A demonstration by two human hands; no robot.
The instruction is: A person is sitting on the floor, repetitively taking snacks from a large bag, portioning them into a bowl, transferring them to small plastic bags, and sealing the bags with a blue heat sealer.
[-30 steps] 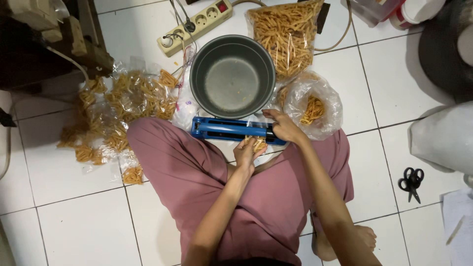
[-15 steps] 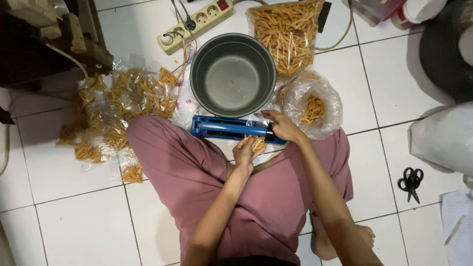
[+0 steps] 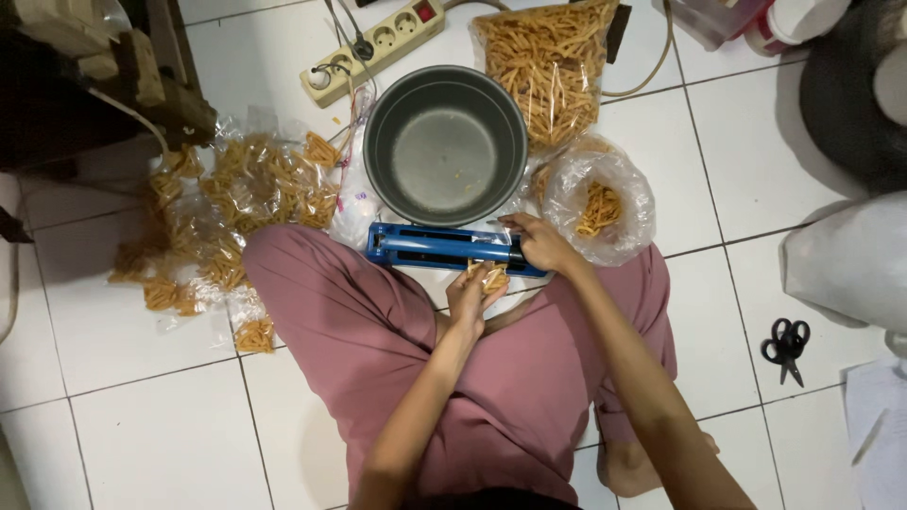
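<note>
White tiled floor (image 3: 142,416), pot (image 3: 445,146), scissors (image 3: 785,348)

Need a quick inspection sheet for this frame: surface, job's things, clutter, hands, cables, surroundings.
Surface: white tiled floor.
Job's things: blue bag sealer across the knees; small snack bag at its bar.
Clutter: empty metal pot, sealed snack packs, large snack bag, open snack bag, scissors.
Hands: left hand holds small snack bag; right hand rests on sealer.
Cables: power strip, cords plugged in.
Surroundings: white sack, wooden furniture.
</note>
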